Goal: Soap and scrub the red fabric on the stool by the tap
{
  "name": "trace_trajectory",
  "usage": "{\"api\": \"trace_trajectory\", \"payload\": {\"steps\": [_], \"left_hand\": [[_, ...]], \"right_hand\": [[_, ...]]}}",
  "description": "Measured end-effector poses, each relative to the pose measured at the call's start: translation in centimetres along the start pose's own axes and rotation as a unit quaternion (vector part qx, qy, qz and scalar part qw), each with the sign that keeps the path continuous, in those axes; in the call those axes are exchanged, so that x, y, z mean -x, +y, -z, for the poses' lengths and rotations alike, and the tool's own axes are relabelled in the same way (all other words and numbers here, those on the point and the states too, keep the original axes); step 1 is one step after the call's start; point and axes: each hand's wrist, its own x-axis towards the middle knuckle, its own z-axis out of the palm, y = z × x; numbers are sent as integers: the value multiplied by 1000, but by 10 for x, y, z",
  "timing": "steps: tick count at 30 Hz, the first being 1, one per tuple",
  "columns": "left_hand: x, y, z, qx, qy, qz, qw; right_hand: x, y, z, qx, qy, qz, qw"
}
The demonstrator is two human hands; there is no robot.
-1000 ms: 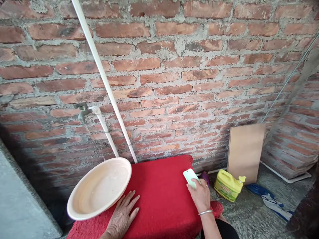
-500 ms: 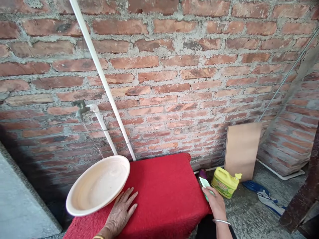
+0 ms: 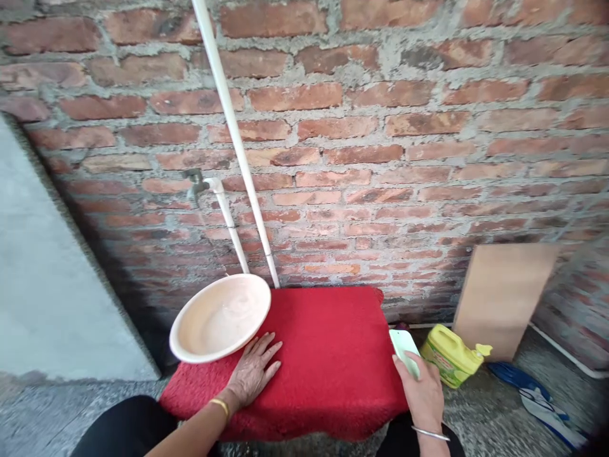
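Note:
A red cloth (image 3: 328,355) with a fuzzy edge is spread over a low surface in front of me. My left hand (image 3: 252,371) lies flat on it with the fingers spread, beside the cream basin (image 3: 185,352). The basin rests tilted at the cloth's left end, with what looks like shallow water inside. Past the cloth's right edge, my right hand (image 3: 421,387) is closed around a pale green scrub brush (image 3: 402,341). The smooth back of the brush and a small hole at its end face me; its underside is hidden.
A tap (image 3: 195,184) on a white pipe sticks out from the brick wall behind the basin. On the right floor are a yellow detergent jug (image 3: 451,355), a leaning board (image 3: 507,298) and blue-and-white slippers (image 3: 542,403). A grey slab (image 3: 57,266) stands at left.
The view has turned left and down, so things sit further right and more of the slab shows. The brush now has its flat back toward me. My left hand stays on the cloth.

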Motion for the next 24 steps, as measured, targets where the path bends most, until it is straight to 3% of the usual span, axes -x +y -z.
{"api": "trace_trajectory", "payload": {"steps": [3, 6, 8, 12, 18, 21, 24], "left_hand": [[-1, 7, 9, 12, -28, 12, 999], [-2, 11, 15, 24, -37, 21, 999], [-2, 13, 18, 33, -42, 24, 998], [-3, 16, 21, 49, -50, 28, 997], [-2, 18, 21, 78, -47, 35, 995], [-2, 18, 19, 99, -44, 40, 993], [-2, 18, 17, 119, -47, 41, 991]], "right_hand": [[5, -6, -6, 57, 30, 84, 994], [5, -7, -7, 158, 106, 84, 978], [8, -13, -10, 184, 126, 118, 968], [33, -52, -36, 74, 58, 259, 961], [98, -122, -95, 18, -120, 337, 934], [103, -122, -100, 42, -144, 350, 925], [88, -101, -88, 73, -106, 322, 938]]}}
